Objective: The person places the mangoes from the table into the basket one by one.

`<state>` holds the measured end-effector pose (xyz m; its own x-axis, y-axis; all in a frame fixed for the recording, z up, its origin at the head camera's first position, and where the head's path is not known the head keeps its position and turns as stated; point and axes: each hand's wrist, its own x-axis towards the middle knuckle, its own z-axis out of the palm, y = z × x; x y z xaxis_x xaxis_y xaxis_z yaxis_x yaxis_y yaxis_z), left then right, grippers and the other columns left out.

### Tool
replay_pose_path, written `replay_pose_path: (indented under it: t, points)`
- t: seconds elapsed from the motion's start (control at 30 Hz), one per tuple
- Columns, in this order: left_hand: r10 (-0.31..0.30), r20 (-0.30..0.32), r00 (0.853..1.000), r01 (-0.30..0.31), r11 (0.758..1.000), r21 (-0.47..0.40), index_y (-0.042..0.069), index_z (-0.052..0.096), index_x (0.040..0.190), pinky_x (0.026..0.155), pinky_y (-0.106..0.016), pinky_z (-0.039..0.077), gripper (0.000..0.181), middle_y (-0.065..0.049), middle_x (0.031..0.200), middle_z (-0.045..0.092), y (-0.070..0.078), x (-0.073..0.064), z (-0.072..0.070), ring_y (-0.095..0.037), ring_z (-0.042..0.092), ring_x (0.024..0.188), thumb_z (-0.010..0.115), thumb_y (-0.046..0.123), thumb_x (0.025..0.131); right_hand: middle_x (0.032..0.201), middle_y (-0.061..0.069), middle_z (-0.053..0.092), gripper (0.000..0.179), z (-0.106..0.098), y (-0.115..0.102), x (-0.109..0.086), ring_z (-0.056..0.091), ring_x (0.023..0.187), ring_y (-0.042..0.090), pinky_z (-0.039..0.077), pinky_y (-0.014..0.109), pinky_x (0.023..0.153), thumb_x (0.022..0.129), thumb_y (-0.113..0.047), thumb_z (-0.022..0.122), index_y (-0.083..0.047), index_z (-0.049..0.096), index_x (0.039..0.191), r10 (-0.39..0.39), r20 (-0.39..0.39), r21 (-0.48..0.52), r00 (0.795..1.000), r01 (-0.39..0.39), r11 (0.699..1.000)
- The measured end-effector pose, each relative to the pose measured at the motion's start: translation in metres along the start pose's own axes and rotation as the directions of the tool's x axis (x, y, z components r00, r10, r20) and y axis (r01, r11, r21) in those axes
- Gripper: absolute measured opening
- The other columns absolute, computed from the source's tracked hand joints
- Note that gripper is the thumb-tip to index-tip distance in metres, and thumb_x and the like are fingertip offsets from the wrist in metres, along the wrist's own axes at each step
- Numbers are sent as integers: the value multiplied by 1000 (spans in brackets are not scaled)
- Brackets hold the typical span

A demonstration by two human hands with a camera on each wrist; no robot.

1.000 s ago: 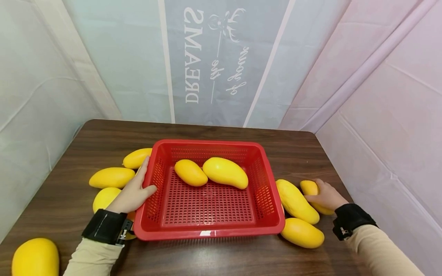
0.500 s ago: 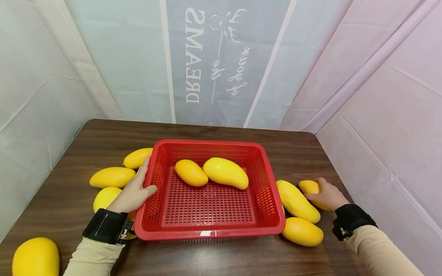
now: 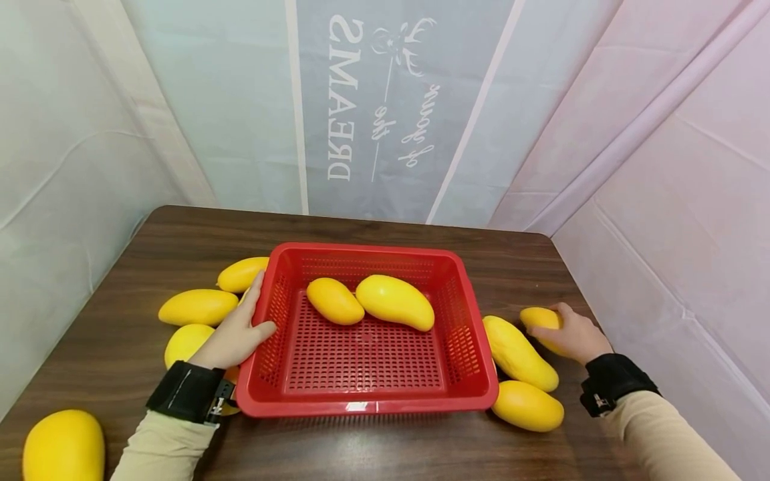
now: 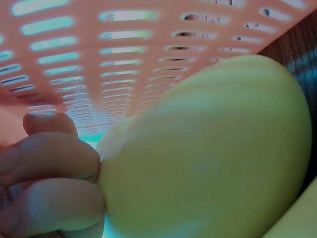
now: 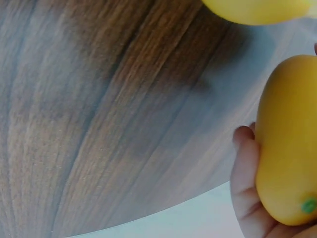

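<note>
A red perforated plastic basket [image 3: 361, 404] stands mid-table with two yellow mangoes inside, a smaller mango [image 3: 334, 301] and a larger curved mango [image 3: 396, 302]. My left hand [image 3: 233, 337] holds the basket's left wall, thumb over the rim and the other fingers outside. In the left wrist view those curled fingers [image 4: 54, 158] lie beside a big mango [image 4: 213, 153] close to the basket wall. At the right, my right hand [image 3: 574, 334] grips a mango [image 3: 539, 319]. The right wrist view shows fingers [image 5: 246, 168] wrapped round this mango [image 5: 290, 144], its green stem spot facing the camera.
Right of the basket lie a long mango [image 3: 520, 354] and a rounder mango [image 3: 528, 405]. Several mangoes are at its left, including one mango [image 3: 198, 307] behind my left wrist. Another mango [image 3: 64, 446] sits front left. Cloth walls [image 3: 680, 220] border the dark wooden table [image 3: 385, 447].
My right hand and the mango in its grip have shifted slightly up and away from the neighbouring mangoes. The left hand and the basket stay nearly still.
</note>
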<state>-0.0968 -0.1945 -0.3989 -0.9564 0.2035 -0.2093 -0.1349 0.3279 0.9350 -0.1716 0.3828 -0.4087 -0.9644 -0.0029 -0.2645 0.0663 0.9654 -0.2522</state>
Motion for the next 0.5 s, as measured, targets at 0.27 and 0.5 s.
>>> replay_pose_path:
  t: [0.27,0.5]
  points:
    - [-13,-5,1000,13,1000,10,40,-16,155,75,-50,62,95,-30,157,21,1,0,0,-42,66,107,46,0,95,115,33,60,87,-3,-10,0,60,86,36,50,40,68,89,-62,56,10,42,135,-5,-90,18,996,7,1000]
    - [-20,-6,1000,20,1000,0,38,-17,155,76,-50,61,94,-29,157,21,3,-1,1,-42,65,108,46,0,95,113,32,62,85,-9,-22,1,58,84,33,43,30,64,89,-63,56,7,45,136,-17,-135,28,991,21,999]
